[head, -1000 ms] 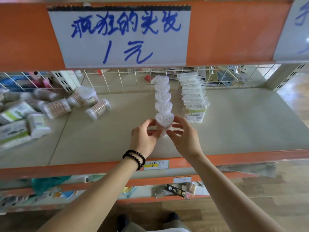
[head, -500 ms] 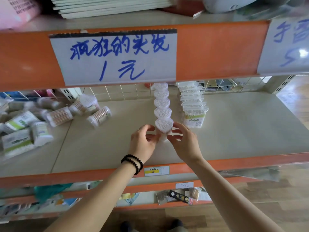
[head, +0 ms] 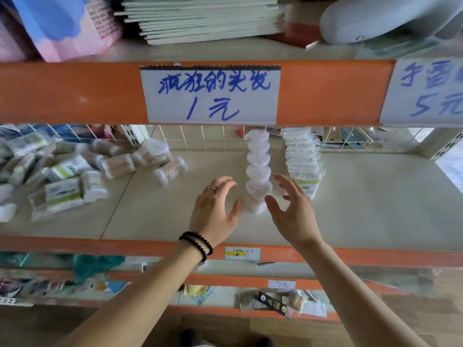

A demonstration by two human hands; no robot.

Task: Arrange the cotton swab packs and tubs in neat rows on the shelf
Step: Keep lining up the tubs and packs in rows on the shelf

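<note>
A straight row of heart-shaped cotton swab tubs (head: 258, 171) runs from the shelf's back wire to the front tub (head: 258, 194). Just right of it stands a row of flat swab packs (head: 304, 169). My left hand (head: 216, 209) hovers with spread fingers to the left of the front tub, holding nothing. My right hand (head: 292, 211) is spread to the tub's right, also holding nothing. Neither hand touches the tub. Round swab tubs (head: 170, 170) lie on their sides at the left, beside a loose heap of bagged packs (head: 62, 186).
The beige shelf board (head: 375, 201) has bare room right of the pack row. An orange beam (head: 75, 93) with a handwritten price sign (head: 210, 93) hangs overhead. A wire grid (head: 200, 139) closes the back. Lower shelves hold small goods (head: 273, 300).
Both hands have let go of the front heart-shaped tub and opened away from it to either side. The camera has tilted upward.
</note>
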